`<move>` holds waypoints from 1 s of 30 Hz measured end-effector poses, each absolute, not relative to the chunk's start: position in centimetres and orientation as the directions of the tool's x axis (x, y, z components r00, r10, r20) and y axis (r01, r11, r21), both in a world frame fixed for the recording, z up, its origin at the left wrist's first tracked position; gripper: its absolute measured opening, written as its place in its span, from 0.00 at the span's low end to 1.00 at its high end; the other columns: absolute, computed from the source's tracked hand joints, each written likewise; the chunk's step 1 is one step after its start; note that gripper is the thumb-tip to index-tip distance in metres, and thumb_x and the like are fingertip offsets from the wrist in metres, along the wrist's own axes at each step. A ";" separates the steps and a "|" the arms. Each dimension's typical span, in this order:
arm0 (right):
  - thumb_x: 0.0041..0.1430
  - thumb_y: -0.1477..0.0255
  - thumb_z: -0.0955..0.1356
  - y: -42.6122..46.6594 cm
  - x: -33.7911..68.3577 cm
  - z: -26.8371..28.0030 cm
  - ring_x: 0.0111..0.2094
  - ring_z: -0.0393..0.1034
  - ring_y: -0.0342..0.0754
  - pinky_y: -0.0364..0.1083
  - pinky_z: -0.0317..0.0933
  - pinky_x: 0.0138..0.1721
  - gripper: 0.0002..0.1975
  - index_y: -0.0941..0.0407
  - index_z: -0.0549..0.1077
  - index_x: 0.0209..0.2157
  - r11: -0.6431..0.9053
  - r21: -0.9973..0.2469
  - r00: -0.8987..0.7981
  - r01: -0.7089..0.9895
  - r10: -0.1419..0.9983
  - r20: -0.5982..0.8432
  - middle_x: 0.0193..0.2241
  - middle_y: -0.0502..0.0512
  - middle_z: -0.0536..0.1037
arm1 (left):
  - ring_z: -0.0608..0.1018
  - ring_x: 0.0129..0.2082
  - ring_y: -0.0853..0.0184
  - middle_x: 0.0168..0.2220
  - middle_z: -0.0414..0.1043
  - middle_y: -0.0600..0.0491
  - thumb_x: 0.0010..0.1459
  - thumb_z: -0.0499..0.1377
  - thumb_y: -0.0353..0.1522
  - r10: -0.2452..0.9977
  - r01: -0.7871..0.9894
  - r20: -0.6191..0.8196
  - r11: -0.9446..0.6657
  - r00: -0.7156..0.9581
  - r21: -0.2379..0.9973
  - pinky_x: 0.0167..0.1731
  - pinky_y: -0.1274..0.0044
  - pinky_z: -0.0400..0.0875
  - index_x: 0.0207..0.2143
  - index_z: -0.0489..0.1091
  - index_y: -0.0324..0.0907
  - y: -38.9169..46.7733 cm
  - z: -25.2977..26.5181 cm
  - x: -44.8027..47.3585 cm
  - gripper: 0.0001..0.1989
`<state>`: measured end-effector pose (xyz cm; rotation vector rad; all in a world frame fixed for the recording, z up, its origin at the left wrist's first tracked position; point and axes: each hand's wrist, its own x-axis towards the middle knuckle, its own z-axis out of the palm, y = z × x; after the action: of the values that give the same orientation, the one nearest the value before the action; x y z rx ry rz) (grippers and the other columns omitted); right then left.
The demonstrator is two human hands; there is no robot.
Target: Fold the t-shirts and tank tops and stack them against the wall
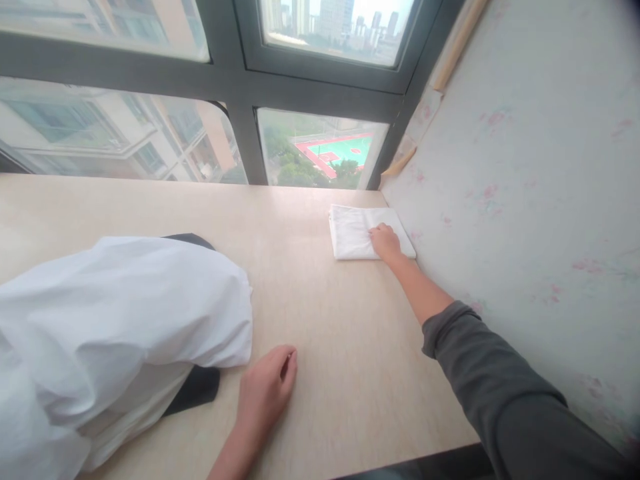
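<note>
A folded white cloth (350, 230) lies flat in the far right corner of the wood-toned surface, against the wall. My right hand (386, 241) is on top of it, its fingers bent and pressed together on the fabric. Nearer to me, my left hand (269, 381) rests on the surface with its fingers curled in, and nothing shows in it. Just left of that hand, a large white cloth (150, 300) is spread in loose folds over something dark. Dark grey edges (196, 392) of the covered thing stick out; the rest is hidden.
Dark-framed windows (320, 87) border the far side of the surface. A wall with flowered wallpaper (525, 200) closes off the right, its paper peeling beside the window frame. A dark strip (430, 465) runs along the surface's near edge.
</note>
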<state>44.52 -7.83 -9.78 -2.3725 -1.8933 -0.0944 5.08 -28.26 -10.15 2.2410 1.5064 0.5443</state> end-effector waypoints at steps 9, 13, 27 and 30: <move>0.67 0.75 0.60 -8.7 44.2 -11.0 0.43 0.62 0.53 0.47 0.54 0.38 0.13 0.59 0.76 0.40 -0.235 0.041 0.213 0.971 0.932 0.293 0.42 0.63 0.74 | 0.79 0.29 0.69 0.32 0.78 0.57 0.66 0.53 0.37 0.929 0.762 0.161 -0.367 0.334 0.534 0.27 0.79 0.64 0.37 0.72 0.46 -28.3 -10.4 4.7 0.09; 0.66 0.75 0.59 -9.2 44.0 -11.0 0.44 0.62 0.54 0.48 0.53 0.41 0.13 0.60 0.75 0.40 -0.237 0.047 0.203 0.970 0.905 0.373 0.42 0.64 0.74 | 0.78 0.29 0.69 0.32 0.78 0.57 0.66 0.52 0.36 0.929 0.753 0.155 -0.364 0.337 0.548 0.28 0.79 0.65 0.37 0.72 0.45 -28.2 -10.3 4.7 0.10; 0.60 0.74 0.63 -12.1 45.0 -1.8 0.34 0.69 0.51 0.46 0.53 0.33 0.10 0.58 0.76 0.33 -0.137 0.011 0.101 0.991 0.779 0.619 0.30 0.59 0.78 | 0.76 0.28 0.68 0.30 0.76 0.55 0.67 0.50 0.37 0.947 0.748 0.095 -0.301 0.307 0.592 0.29 0.77 0.62 0.36 0.71 0.44 -28.6 -10.3 4.8 0.13; 0.58 0.74 0.64 -12.7 44.2 2.5 0.36 0.70 0.52 0.46 0.57 0.34 0.08 0.56 0.75 0.35 -0.094 -0.053 0.103 0.994 0.682 0.724 0.31 0.58 0.78 | 0.75 0.28 0.68 0.29 0.75 0.54 0.67 0.49 0.38 0.951 0.741 0.075 -0.282 0.300 0.610 0.29 0.77 0.61 0.35 0.71 0.44 -28.6 -9.9 4.9 0.14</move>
<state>44.21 -12.69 2.47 -1.8373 -1.6337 -0.7366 4.91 -28.56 -9.94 2.1078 1.5040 0.6005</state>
